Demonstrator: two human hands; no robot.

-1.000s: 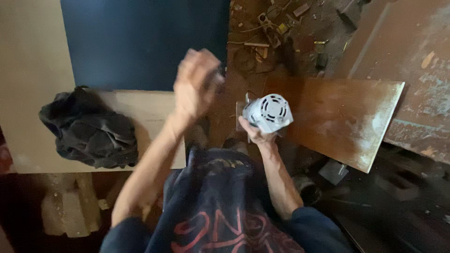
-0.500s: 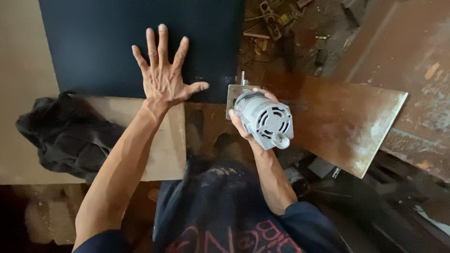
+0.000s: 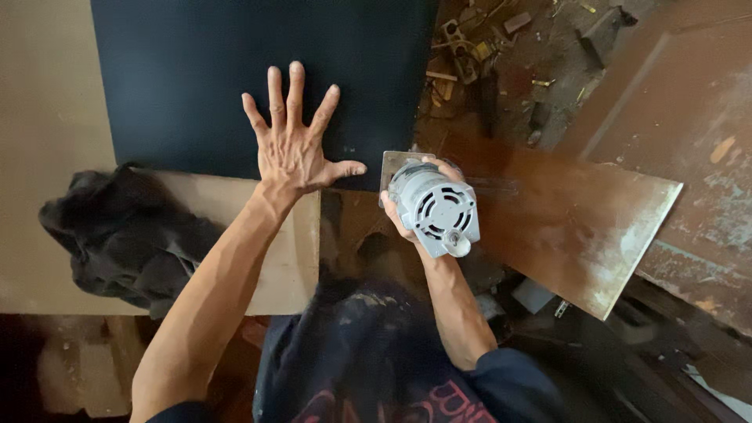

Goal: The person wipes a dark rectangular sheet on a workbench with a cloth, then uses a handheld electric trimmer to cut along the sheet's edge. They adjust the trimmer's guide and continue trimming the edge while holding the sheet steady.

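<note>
Left hand [image 3: 294, 149] lay flat, fingers spread, pressing the dark panel [image 3: 196, 70] — holding nothing. Right hand [image 3: 407, 215] gripped a grey router [image 3: 435, 207] at the panel's right edge, over a brown board [image 3: 580, 219].

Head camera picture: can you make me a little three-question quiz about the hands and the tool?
1. True or false: the left hand lies flat with fingers spread on the dark blue board.
2. What does the right hand grip? A) hammer B) grey trim router C) paintbrush
3. Fill in: the black cloth lies on the person's ____ side.
Key: 1 true; 2 B; 3 left.
</note>
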